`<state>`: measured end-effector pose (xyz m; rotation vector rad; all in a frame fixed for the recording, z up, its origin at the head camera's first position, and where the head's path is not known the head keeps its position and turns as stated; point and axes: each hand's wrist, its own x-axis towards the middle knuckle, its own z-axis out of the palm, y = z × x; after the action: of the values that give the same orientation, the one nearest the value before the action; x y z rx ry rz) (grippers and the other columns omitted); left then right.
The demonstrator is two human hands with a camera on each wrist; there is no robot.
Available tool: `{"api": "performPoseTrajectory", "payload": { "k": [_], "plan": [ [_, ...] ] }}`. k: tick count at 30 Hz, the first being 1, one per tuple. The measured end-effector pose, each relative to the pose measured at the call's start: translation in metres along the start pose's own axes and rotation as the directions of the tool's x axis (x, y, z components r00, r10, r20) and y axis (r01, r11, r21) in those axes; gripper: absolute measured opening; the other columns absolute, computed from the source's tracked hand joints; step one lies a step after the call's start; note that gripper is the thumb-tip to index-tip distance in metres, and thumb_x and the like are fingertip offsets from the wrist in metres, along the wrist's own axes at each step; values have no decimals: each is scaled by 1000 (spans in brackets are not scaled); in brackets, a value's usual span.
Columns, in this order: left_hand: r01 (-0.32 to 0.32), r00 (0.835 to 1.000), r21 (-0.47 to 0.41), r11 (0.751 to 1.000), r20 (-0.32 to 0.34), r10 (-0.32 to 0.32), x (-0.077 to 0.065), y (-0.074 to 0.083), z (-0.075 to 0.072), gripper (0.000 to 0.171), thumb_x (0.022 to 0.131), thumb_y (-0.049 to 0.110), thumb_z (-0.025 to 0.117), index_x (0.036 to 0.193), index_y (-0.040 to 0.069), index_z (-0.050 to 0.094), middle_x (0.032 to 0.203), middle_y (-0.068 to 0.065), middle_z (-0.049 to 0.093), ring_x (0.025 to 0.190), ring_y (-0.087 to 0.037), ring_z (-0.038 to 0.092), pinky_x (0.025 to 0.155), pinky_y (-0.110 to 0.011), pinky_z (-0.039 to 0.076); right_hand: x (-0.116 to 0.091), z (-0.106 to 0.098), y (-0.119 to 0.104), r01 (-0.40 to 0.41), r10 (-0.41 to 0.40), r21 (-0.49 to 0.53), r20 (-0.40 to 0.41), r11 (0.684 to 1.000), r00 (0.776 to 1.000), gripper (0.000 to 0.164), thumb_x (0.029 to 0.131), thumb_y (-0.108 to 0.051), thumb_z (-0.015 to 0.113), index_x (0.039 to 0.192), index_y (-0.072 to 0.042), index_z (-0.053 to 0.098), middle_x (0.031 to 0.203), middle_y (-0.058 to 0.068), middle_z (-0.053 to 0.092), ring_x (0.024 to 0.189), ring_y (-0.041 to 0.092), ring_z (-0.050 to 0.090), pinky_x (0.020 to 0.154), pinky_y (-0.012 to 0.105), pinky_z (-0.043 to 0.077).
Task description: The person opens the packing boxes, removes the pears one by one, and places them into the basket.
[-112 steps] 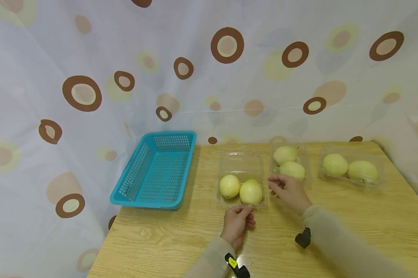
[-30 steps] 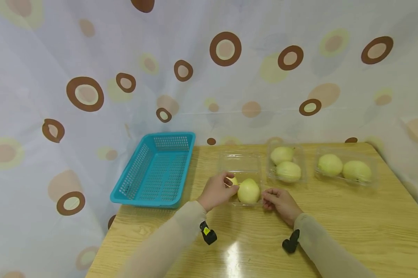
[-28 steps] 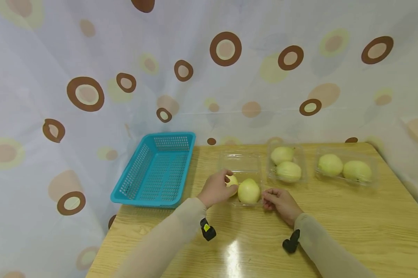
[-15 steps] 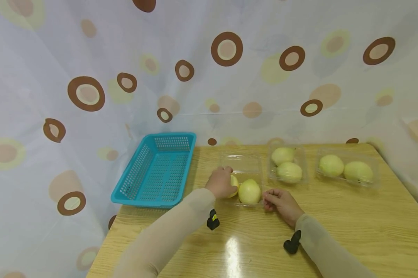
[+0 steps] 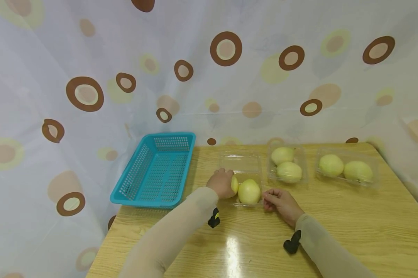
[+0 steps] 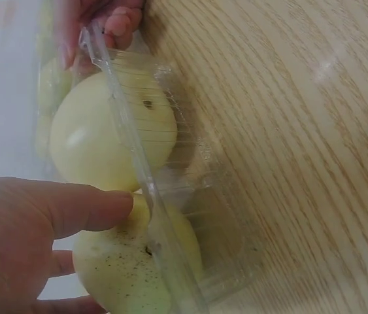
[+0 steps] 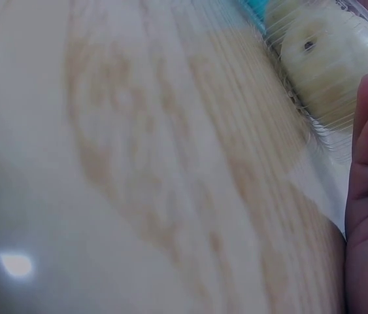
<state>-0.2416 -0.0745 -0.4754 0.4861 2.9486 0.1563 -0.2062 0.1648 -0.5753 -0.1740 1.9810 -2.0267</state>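
My left hand (image 5: 220, 184) grips the left pear (image 6: 115, 268), a pale yellow fruit with brown specks, its thumb on the near side and fingers behind. This pear sits in a clear plastic clamshell box (image 5: 241, 163) whose lid lies folded back. A second pear (image 5: 249, 191) is beside it in the same box, on the right. At the box's front right corner, my right hand (image 5: 281, 204) pinches the rim between thumb and fingers. Part of the left pear is hidden by my left hand in the head view.
A blue perforated basket (image 5: 143, 204) stands on the left of the wooden table (image 5: 334, 227). Two more clear boxes stand at the back right, with pears (image 5: 289, 172) in one and pears (image 5: 358, 171) in the other. A patterned curtain (image 5: 195, 34) hangs behind.
My left hand has moved from the box's front edge to the left pear and wrapped round it. The right hand came down to the front right corner and stayed there.
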Motion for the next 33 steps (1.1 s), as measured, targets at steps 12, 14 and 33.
{"api": "performPoseTrajectory", "payload": {
  "k": [12, 14, 33],
  "plan": [
    [9, 1000, -15, 1000, -11, -9, 5, 0, 12, 67, 73, 24, 78, 134, 14, 52, 110, -9, 54, 93, -22, 52, 69, -32, 47, 1, -3, 2, -12, 12, 18, 15, 1000, 1000, 34, 98, -22, 57, 105, 12, 56, 81, 7, 64, 72, 17, 63, 66, 30, 54],
    [11, 1000, -7, 1000, -16, -11, 5, 1, 13, 67, 73, 23, 78, 134, 14, 52, 110, -9, 54, 94, -22, 53, 70, -32, 48, 1, -3, 3, -15, 15, 19, 13, 1000, 1000, 34, 98, -22, 57, 106, 12, 56, 81, 7, 64, 72, 17, 63, 66, 30, 54],
    [-19, 1000, 62, 998, -13, 19, 3, 3, 17, 72, 72, 21, 82, 134, 12, 48, 110, -9, 54, 85, -18, 57, 71, -29, 52, -2, 2, -4, 2, -2, 19, 0, 1000, 1000, 36, 96, -26, 60, 104, 9, 57, 81, 7, 63, 72, 16, 63, 66, 30, 54]
  ]
}}
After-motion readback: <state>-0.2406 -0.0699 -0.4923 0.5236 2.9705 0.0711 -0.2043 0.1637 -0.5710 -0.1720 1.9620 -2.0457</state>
